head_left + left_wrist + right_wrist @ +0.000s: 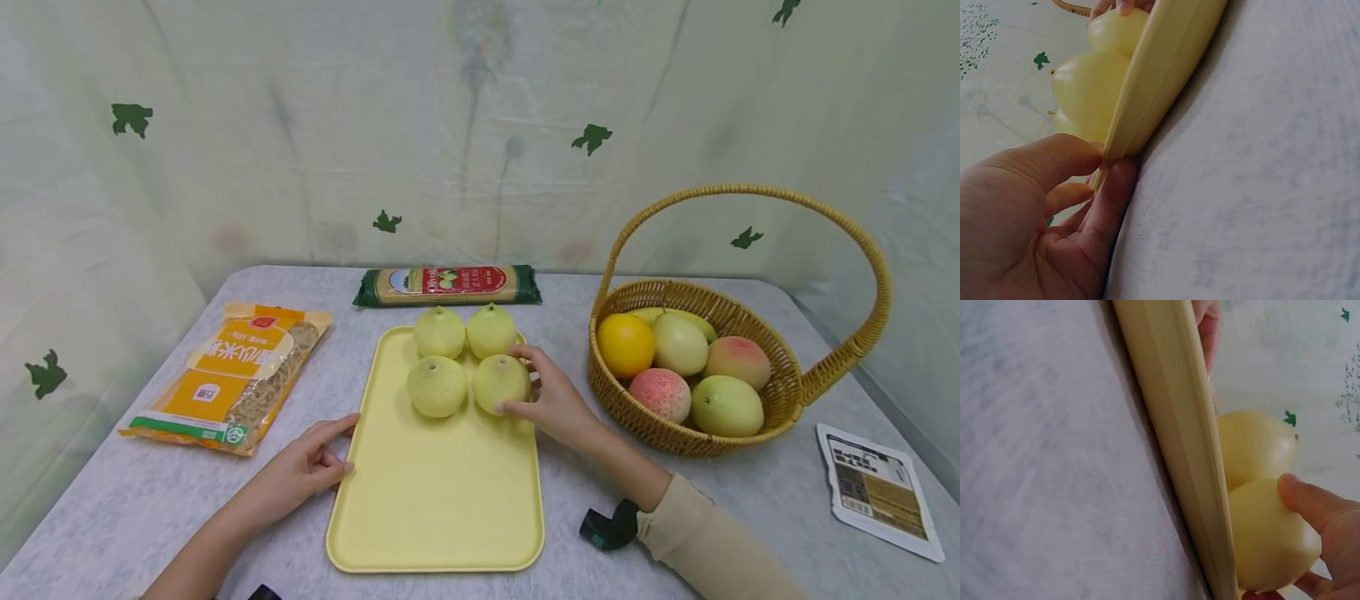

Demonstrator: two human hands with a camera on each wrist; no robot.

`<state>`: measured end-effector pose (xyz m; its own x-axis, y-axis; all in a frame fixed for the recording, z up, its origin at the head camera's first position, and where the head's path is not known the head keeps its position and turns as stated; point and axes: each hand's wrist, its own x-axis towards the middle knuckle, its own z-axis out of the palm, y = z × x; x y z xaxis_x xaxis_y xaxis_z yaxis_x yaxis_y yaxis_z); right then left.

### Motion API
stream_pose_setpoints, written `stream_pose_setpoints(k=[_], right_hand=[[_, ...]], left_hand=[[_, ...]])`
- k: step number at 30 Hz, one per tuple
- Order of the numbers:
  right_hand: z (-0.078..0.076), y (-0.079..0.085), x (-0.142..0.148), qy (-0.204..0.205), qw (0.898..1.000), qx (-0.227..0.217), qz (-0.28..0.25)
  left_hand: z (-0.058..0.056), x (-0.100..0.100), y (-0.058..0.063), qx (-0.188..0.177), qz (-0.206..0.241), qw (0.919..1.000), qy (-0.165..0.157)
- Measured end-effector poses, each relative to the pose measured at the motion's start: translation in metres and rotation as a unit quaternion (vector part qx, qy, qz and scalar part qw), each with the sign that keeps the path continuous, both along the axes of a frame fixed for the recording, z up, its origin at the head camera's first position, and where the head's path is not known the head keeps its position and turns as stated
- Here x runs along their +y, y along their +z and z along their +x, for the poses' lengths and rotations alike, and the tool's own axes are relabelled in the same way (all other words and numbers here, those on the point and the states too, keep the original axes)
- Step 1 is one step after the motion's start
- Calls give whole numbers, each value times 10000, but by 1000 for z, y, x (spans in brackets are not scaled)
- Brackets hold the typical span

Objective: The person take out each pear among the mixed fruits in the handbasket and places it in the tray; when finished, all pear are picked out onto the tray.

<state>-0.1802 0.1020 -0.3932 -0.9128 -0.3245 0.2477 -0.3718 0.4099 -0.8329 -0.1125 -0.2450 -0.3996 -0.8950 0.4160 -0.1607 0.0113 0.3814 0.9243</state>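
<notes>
Several pale yellow-green pears stand close together on the far part of a yellow tray point(435, 517). My right hand point(551, 400) holds the near right pear point(501, 383) from its right side, thumb in front and fingers behind. Just left of it is another pear point(437, 387), with a back left pear point(439, 333) and a back right pear point(491, 332) beyond. At the tray's left edge, my left hand point(307, 471) pinches the rim; the left wrist view shows the thumb on top and a finger point(1113, 194) underneath.
Right of the tray stands a tall-handled wicker basket point(652, 429) with mixed fruit. A noodle packet point(450, 285) lies behind the tray, an orange-and-clear food bag point(232, 375) to its left. A white-edged flat packet point(877, 492) lies at far right. A curtain hangs behind the table.
</notes>
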Motion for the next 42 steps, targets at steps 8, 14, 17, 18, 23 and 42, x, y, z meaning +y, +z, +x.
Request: stream_pose_setpoints(k=[8, 14, 17, 18, 23, 42], right_hand=[[-1, 4, -7, 125, 9996, -239, -16], [11, 21, 2, 156, 9985, -162, 504], [19, 36, 12, 224, 9979, 180, 587], [22, 40, 16, 231, 9971, 367, 626], [39, 60, 44, 202, 9860, 1489, 722], [74, 65, 156, -1011, 9514, 2650, 1196]], left_hand=[[0, 1, 2, 23, 12, 10000, -13], [0, 2, 2, 35, -32, 10000, -27], [0, 1, 3, 2, -43, 10000, -11], [0, 1, 2, -10, -32, 10000, -7], [-1, 1, 1, 13, -21, 10000, -14], [0, 0, 2, 20, -111, 9999, -41]])
